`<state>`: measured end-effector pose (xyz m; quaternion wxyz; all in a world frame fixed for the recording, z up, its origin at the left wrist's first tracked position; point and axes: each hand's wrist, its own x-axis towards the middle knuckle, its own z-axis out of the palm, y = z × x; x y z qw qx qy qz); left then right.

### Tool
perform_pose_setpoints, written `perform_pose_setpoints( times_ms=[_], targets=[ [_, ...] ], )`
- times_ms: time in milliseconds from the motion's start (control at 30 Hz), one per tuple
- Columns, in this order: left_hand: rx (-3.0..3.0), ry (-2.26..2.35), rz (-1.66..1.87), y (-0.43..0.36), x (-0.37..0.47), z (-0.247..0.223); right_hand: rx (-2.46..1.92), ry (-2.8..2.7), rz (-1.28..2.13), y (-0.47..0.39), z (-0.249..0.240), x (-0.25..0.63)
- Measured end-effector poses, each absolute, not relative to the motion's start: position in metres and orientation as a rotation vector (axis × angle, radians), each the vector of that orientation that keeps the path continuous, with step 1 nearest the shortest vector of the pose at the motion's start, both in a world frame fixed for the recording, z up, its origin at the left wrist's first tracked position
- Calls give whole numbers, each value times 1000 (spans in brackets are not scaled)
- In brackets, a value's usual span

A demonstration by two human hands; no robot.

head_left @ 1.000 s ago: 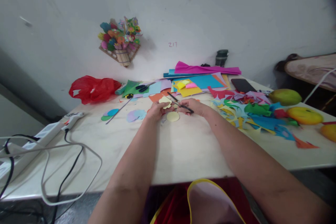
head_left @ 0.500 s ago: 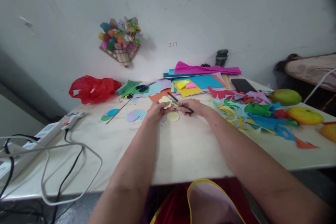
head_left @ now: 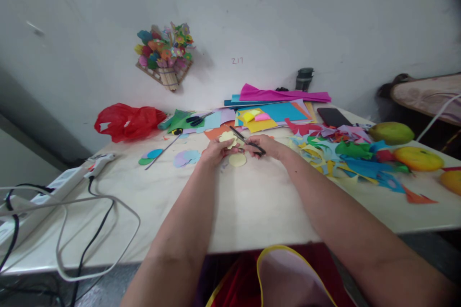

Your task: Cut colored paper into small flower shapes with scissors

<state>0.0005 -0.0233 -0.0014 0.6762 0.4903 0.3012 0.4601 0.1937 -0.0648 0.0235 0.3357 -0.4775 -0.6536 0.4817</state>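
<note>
Between the thumb and fingers of my left hand (head_left: 215, 150) is a pale yellow paper flower (head_left: 227, 139) with a scalloped edge. My right hand (head_left: 264, 147) is closed around the black handles of a pair of scissors (head_left: 258, 147). Their blades point up and left, beside the flower's right edge. On the table just below the hands lies a pale yellow paper circle (head_left: 237, 160). Small paper bits are scattered near it. Lilac and light blue paper circles (head_left: 186, 158) rest to the left of my left hand.
Colored paper scraps (head_left: 345, 151) cover the right side, with mangoes (head_left: 418, 158) beyond them. Paper sheets (head_left: 281, 112) and a phone (head_left: 334, 117) lie at the back. A red plastic bag (head_left: 129, 122), second scissors (head_left: 196, 120) and a power strip (head_left: 61, 187) with cables are leftward.
The flower has turned slightly in my left hand, and the scissor blades have come closer together beside it. Both arms stay in nearly the same place.
</note>
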Motion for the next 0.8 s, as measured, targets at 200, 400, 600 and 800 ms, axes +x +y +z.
perform_pose_setpoints(
  times_ms=[200,400,600,800],
  targets=[
    [1103,674,1003,-22,1,-3,-1236,-1720,1247,-64,22,194],
    [1097,627,989,-23,3,-3,-1252,-1710,1233,-63,20,191],
    [1117,601,958,-21,4,-6,-1194,-1697,1277,-59,15,191],
    [1117,602,958,-21,4,-4,-1199,-1680,1279,-58,14,192]
  ],
)
